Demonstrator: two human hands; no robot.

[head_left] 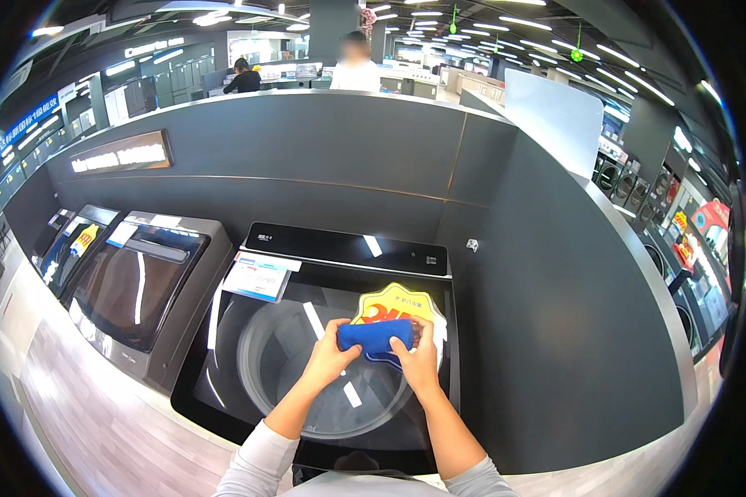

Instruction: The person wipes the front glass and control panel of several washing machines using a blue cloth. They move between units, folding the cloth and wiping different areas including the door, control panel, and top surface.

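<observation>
Both my hands hold a folded blue cloth (376, 335) above the glass lid of a black top-loading washing machine (224, 364). My left hand (333, 352) grips the cloth's left end, fingers behind it and thumb at its lower edge. At the other end, my right hand (421, 352) is closed on it in the same way. Just behind the cloth, a yellow star-edged sign (396, 300) with red print rests on the lid, partly hidden by the cloth and my right hand. A white and blue price card (259, 277) lies at the lid's far left corner.
Grey and black washing machines (141, 277) stand to the left, one bearing a yellow tag (84, 239). A dark partition (307, 137) runs behind and bends along the right side (568, 306). Beyond it are two people, one in white (356, 76). Wood-look floor (99, 406) lies at left.
</observation>
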